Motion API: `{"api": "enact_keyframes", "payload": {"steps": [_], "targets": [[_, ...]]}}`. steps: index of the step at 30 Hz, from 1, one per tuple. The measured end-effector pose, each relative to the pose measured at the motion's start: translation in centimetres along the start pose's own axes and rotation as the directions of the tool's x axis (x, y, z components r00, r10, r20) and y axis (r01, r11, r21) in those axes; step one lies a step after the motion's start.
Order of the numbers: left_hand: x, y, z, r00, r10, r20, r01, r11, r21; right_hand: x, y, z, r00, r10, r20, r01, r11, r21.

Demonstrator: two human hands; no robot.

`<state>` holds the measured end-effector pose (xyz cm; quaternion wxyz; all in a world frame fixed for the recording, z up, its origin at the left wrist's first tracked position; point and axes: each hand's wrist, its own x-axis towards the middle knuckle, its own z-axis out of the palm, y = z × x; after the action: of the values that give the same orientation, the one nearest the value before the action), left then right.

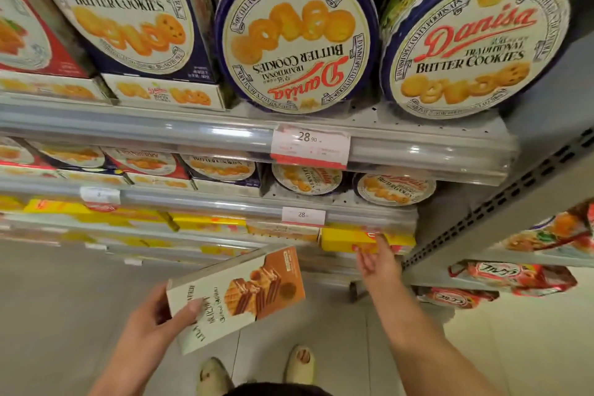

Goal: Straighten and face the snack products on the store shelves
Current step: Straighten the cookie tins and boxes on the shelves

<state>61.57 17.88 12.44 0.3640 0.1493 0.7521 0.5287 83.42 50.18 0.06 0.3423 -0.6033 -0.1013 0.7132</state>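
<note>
Wafer box (236, 297) in L hand (151, 318), R hand (377, 262) on yellow box (340, 239)

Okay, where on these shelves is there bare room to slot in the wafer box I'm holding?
Bare perforated shelf shows between and ahead of the two round tins, upside-down tin and right tin. The left boxes are tightly packed. Near your right hand, the yellow boxes look full.

Grey metal store shelves (225, 130) with clear price rails carry round blue butter-cookie tins (297, 38) and blue cookie boxes (128, 10) on top, smaller tins (393, 188) below, then yellow cardboard boxes (366, 241).
</note>
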Motion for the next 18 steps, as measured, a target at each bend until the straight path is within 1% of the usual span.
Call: {"api": "enact_keyframes", "payload": {"steps": [2,5,8,10,14,18], "targets": [[-0.4,0.0,-0.1,1.000,-0.011,-0.007,0.011,1.000,-0.008,-0.1,0.9,-1.4,1.000,-0.020,0.016,0.019,0.999,0.033],[-0.5,-0.6,-0.4,0.999,-0.040,-0.017,0.040,0.999,-0.007,-1.0,2.4,-3.2,0.999,-0.035,0.034,0.033,0.999,0.038],[0.0,-1.2,-0.9,0.994,-0.077,-0.082,0.074,0.996,-0.046,-2.8,4.0,-4.9,0.996,-0.055,0.070,0.053,0.998,0.024],[0.3,-1.2,-1.2,0.992,-0.078,-0.095,0.072,0.995,-0.061,-4.6,4.7,-5.7,0.992,-0.058,0.109,0.055,0.998,0.028],[0.3,-1.9,-3.5,0.996,-0.069,-0.061,0.063,0.993,-0.099,-7.7,6.3,-6.2,0.989,-0.042,0.141,0.042,0.999,0.003],[-0.2,-3.9,-7.3,0.996,-0.081,-0.049,0.073,0.987,-0.142,-10.4,9.7,-5.6,0.985,-0.020,0.173,0.019,1.000,0.009]]}}
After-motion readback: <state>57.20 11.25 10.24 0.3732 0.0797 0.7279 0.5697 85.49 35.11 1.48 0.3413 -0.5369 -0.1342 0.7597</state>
